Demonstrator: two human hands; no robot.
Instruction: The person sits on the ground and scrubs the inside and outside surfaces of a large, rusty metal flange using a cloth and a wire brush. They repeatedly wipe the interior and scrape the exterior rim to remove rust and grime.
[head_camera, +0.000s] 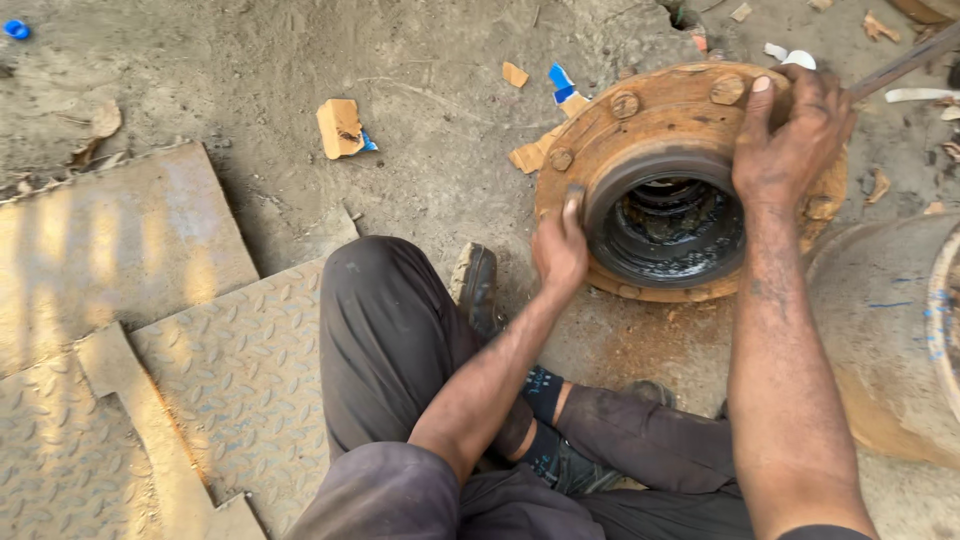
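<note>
Greasy bearing (668, 222) inside rusty hub (668, 120)

Bare dirt ground (420, 60) carries a rusty wheel hub (690, 110) lying flat, checker-plate metal sheets (230, 380) at left, torn cardboard scraps (340, 128), and a large rusty drum (880, 320) at right.

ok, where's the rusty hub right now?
Head view, upper right: the rusty wheel hub lies on the dirt ground, between the left hand and right hand.

1 rusty hub (640, 120), 2 hands, 2 tread plates (240, 380), 1 drum (880, 330)
</note>
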